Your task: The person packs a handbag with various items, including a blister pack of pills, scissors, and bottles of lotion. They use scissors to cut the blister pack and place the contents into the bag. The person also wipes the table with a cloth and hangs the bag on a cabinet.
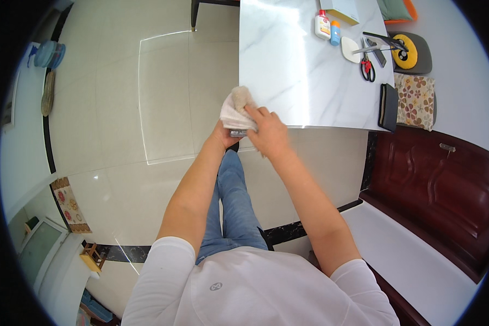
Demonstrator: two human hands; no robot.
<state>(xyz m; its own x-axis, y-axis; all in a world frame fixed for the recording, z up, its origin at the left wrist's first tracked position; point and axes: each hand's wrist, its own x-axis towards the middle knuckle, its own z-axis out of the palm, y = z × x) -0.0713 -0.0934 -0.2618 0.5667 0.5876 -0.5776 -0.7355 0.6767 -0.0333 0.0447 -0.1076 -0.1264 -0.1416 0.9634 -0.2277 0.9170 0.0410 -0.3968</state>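
Near the corner of a white marble-patterned table [277, 81], my left hand [225, 136] holds a small grey object [238, 133], mostly hidden under cloth, so its kind cannot be told. A pale pink and beige cloth [238, 110] lies over it. My right hand [267, 130] grips the right side of this cloth, thumb and fingers pressed on it. Both hands are close together, just off the table's near left corner and above my legs.
On the table stand a white bottle with red cap [322, 25], a blue bottle [335, 33], a box [342, 10], a device stand [351, 49], scissors [367, 70] and a black case [387, 107]. Chairs with cushions [415, 98] line the far side; a dark red door [436, 187] is at right.
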